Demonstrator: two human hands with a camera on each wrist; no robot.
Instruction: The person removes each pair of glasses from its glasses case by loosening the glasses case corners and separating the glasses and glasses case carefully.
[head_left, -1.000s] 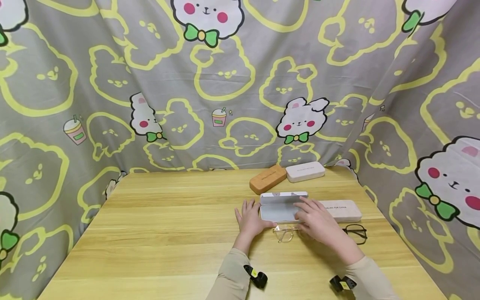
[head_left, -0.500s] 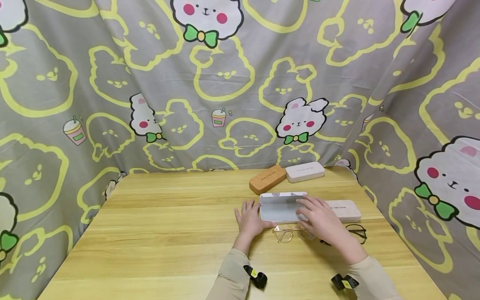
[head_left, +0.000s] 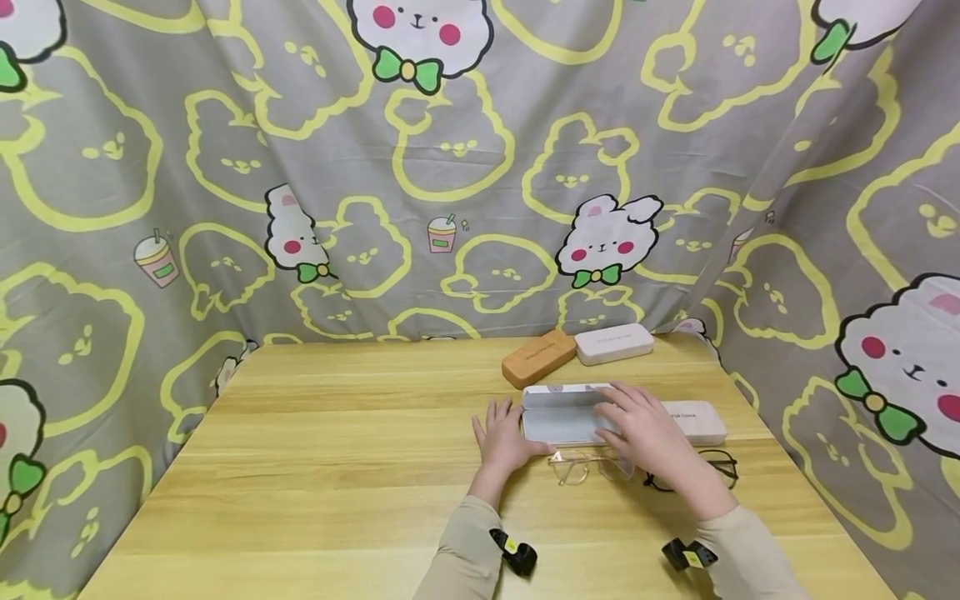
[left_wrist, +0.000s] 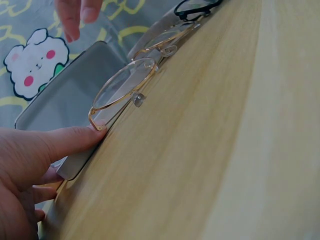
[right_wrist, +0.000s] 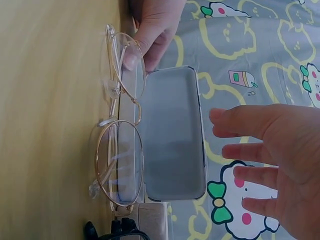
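Observation:
An opened glasses case [head_left: 566, 427] with a grey lining lies lengthwise on the table, its lid raised at the back. At its left end, my left hand [head_left: 501, 442] holds the case, thumb [left_wrist: 75, 140] along the front edge and fingers by the end. My right hand [head_left: 641, 429] hovers over the right end, fingers spread and loosely bent, apart from the lid in the right wrist view. Gold-rimmed glasses [left_wrist: 151, 74] lie in front of the case, close to my left thumb. Black-framed glasses [head_left: 733, 473] lie farther right, partly hidden by my right forearm.
A closed pale case [head_left: 697, 422] sits right of the opened one, partly behind my right hand. Behind stand a closed orange-brown case [head_left: 538, 358] and a closed white case [head_left: 615, 343]. A patterned curtain [head_left: 337, 167] surrounds the wooden table [head_left: 337, 467].
My right hand has shifted slightly right and up along the case's right end, uncovering more of the gold-rimmed and black-framed glasses. My left hand and the case have stayed put.

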